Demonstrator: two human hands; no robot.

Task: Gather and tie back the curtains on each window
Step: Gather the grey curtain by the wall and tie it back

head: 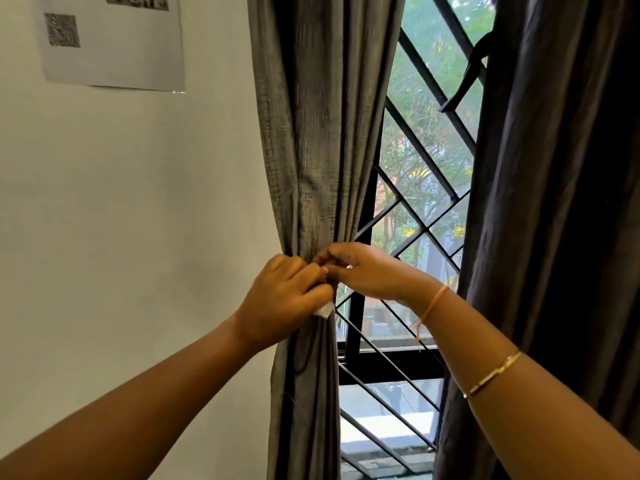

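The grey curtain [311, 150] hangs at the left edge of the window, against the wall [138, 202]. It is drawn into a narrow bundle about halfway down, where both hands meet. The left hand [287, 299] has its fingers curled in tight and grips a small white piece [324, 310] that pokes out below them, touching the cloth. The right hand [370, 271] reaches across from the window side, its fingertips pinched together on the gathered waist of the curtain. The white piece may be the end of a tie-back or only a tag; the hands cover too much of it to tell.

The cloth looks soft and fairly thick, with a coarse weave, so it should fold readily and not slide much under the fingers. It will probably spring outward if the squeeze slackens. It seems light enough for one hand to hold bunched while the other works the tie. The best hold is likely right at the waist, fingers around the whole bundle, not on a single fold.

The dark curtain [554, 237] hangs on the right side, with the window grille [419, 161] between the two.
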